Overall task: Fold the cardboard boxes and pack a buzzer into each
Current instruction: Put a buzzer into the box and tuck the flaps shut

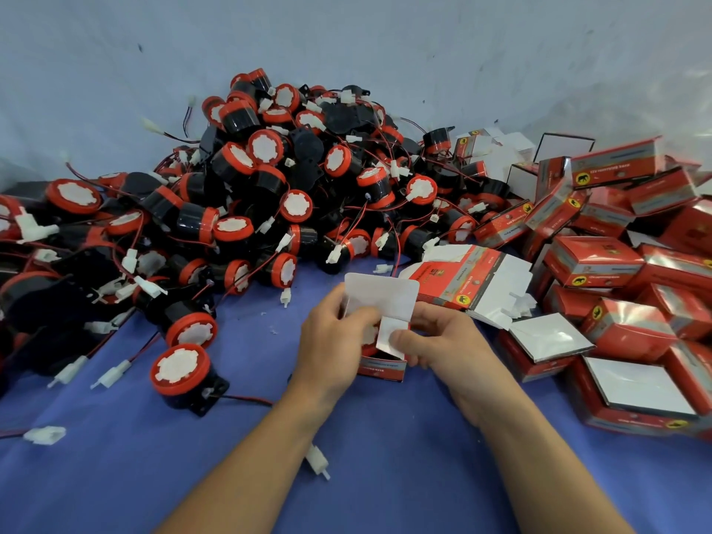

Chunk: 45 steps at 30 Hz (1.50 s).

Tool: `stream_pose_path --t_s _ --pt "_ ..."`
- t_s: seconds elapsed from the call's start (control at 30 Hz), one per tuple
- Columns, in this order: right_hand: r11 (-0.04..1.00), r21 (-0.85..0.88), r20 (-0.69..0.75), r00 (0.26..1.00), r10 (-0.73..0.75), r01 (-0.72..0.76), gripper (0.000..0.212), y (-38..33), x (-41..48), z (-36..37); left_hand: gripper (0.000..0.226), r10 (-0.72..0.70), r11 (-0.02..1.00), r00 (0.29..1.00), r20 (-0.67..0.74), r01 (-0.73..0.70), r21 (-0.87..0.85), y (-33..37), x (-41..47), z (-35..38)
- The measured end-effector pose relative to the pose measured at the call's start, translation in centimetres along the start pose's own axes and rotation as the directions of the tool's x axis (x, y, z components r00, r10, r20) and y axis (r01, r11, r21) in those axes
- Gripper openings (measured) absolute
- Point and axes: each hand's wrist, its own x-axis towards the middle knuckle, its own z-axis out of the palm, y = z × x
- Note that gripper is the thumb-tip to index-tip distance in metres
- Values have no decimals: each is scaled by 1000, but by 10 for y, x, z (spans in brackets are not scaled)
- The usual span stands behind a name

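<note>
Two bare hands work at a small red cardboard box (381, 370) standing on the blue-covered bench (385, 475), just in front of the heap of buzzers (250, 194) and a little to its right. The left hand (331, 337) curls round the box's left wall with its thumb over the opening. The right hand (435, 341) grips the opposite side and pinches a white side flap (387, 335) inward. The lid flap (381, 298) stands upright, its white inside facing the camera. A glimpse of red and white under the left thumb suggests a buzzer is inside, though fingers hide most of it.

To the right of the heap lie flat cartons (474, 279), and beyond them finished boxes (597, 260) are stacked loosely. One loose buzzer (181, 370) sits on its own in front of the heap, its wire trailing.

The carton appears to be thin, glossy card. It is probably light, easily creased and a little slick, so it is best held by its walls near the corners and folded along the scored lines. The buzzers look like hard, compact plastic. The round body probably offers a firmer hold than the thin wire or the white plug, which may snag on neighbouring buzzers.
</note>
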Motion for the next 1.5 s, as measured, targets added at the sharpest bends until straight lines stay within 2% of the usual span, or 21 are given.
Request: stream_pose_path --t_s 0.07,0.13,0.2,0.27,0.37,0.47,0.57,0.67,0.77,0.83,0.9,1.03,1.23,1.3,1.5 --pt "999 16 -24 999 28 -28 37 0 3 1 40 -53 965 977 207 104 -243 1 5 -10" --pt "997 74 -34 999 23 -21 40 1 6 3 49 -70 942 940 333 172 -287 3 13 -24" --pt "990 138 -36 999 -14 19 43 5 8 4 40 -72 971 925 372 150 -185 1 20 -37" --pt "992 111 -39 998 -58 62 43 8 10 5 31 -50 985 921 387 110 -136 -2 22 -42" --pt "996 42 3 997 -83 83 39 11 15 3 36 -5 1000 950 313 15 -28 -5 23 -38" --pt "999 48 44 999 -19 17 33 14 20 -4 50 28 999 975 222 -33 19 -7 25 -33" --pt "992 105 63 996 60 -66 31 12 20 -9 39 24 999 973 229 -28 16 -7 24 -34" --pt "999 6 37 998 49 -49 36 5 11 -8 33 -40 995 917 396 -2 104 1 26 -49" --pt "979 -205 130 991 11 16 36 3 3 -3 48 -115 976 815 569 -12 216 10 25 -69" --pt "965 -261 136 990 26 11 42 2 2 -3 57 -123 960 820 559 -44 275 11 21 -72" --pt "964 -265 151 988 19 22 43 -1 0 -6 44 -67 926 849 524 -142 349 11 16 -68" --pt "957 -283 261 965 19 58 65 0 -8 -12 49 -3 815 877 480 -276 510 6 8 -67" --pt "955 -280 147 988 -54 94 58 6 -8 -6 45 169 693 901 400 -398 602 0 -6 -57" --pt "956 -280 129 990 -57 92 56 8 -8 -4 42 171 693 899 403 -400 600 -1 -6 -58" --pt "967 -237 142 988 -63 95 34 6 -6 -6 23 175 803 919 353 -341 489 -1 0 -60"
